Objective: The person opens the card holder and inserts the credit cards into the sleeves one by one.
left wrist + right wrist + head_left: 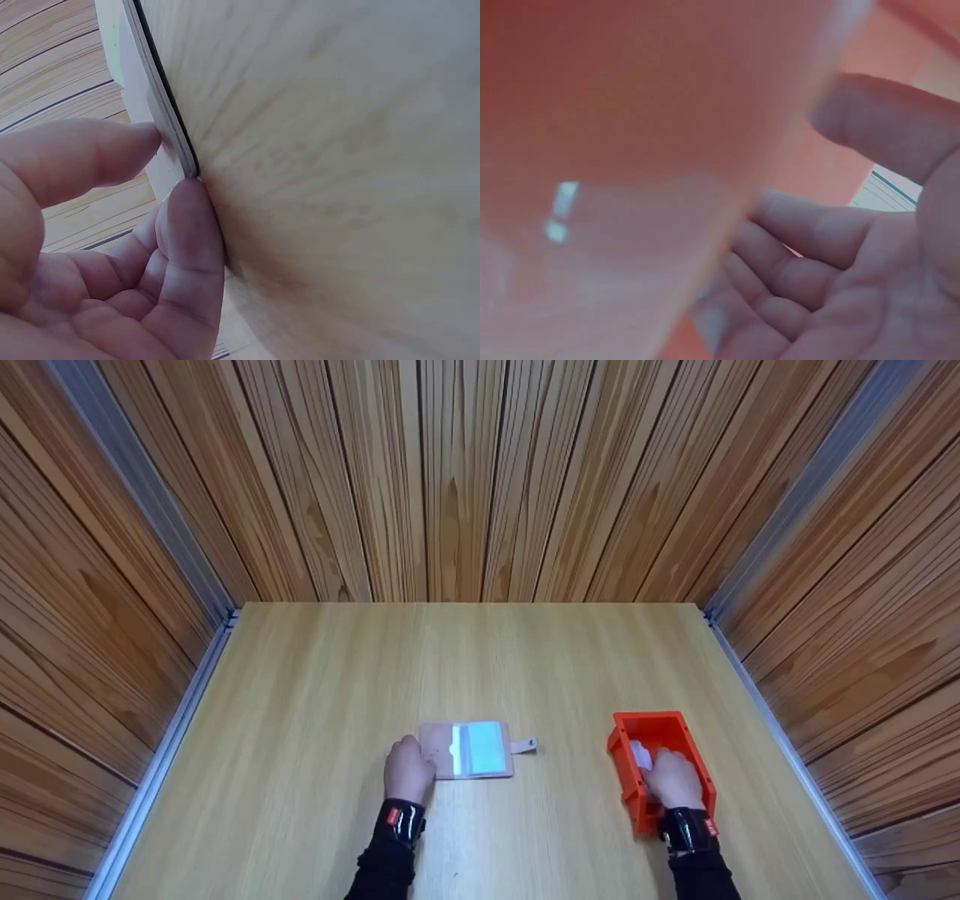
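A pale pink card holder (437,750) lies spread on the table, its clear sleeves (484,748) showing light blue and its snap strap (523,745) pointing right. My left hand (409,769) pinches its near left corner; in the left wrist view the thumb (124,150) presses on top and the index finger (193,232) sits under the edge. Over to the right, my right hand (673,780) reaches down into an orange bin (626,780). Beside its fingers is a pale lilac-white piece (640,754). The right wrist view shows thumb and fingers apart, some fingertips hidden behind a blurred orange surface.
The light wood table (315,682) is enclosed by wood-plank walls (450,480) at the back and both sides. Metal rails (169,757) run along its left and right edges.
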Available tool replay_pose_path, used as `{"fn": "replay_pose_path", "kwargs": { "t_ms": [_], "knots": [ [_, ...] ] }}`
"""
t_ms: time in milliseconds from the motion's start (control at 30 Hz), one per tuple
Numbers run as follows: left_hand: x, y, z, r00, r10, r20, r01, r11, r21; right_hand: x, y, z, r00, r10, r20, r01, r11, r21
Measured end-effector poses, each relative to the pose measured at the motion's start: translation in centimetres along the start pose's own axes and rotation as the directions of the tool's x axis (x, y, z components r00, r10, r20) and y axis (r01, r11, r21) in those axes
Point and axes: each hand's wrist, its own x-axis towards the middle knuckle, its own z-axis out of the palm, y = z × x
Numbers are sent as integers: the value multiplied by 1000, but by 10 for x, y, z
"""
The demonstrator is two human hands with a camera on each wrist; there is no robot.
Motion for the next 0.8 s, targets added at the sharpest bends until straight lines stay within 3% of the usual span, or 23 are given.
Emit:
{"fn": "replay_pose_path", "kwargs": {
  "t_ms": [300,500,800],
  "knots": [
    [1,1,0,1000,-17,17,17,1000,-12,-5,1,0,998,21,62,-24,999,45],
    [-1,-1,0,1000,12,-8,-12,1000,-5,-6,-1,0,995,43,89,-50,995,83],
    [-2,-1,-1,1000,23,-3,-23,1000,2,-2,-2,0,996,24,88,-26,999,21]
  ]
}}
